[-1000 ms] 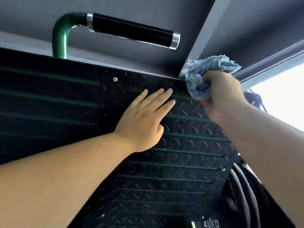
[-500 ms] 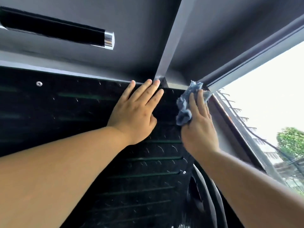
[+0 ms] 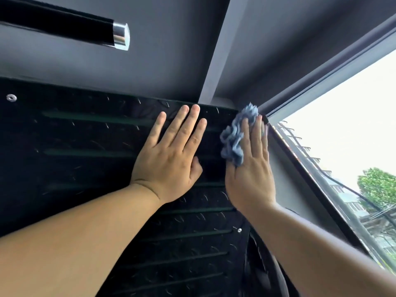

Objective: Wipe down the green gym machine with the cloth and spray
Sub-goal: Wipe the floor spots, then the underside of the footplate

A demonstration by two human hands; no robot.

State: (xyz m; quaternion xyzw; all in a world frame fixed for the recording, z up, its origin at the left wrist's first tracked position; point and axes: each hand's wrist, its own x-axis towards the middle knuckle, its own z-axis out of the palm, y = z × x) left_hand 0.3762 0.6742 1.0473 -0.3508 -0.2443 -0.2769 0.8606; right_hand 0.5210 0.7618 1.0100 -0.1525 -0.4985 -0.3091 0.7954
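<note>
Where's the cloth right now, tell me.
In the head view the cloth sits right of centre, pressed under the right hand against the top right corner of the plate, beside the left hand.

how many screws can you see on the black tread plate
2. The upper screw sits near the top left of the black plate; the lower screw is by its right edge, below the right hand. Others may be hidden or out of frame.
</note>
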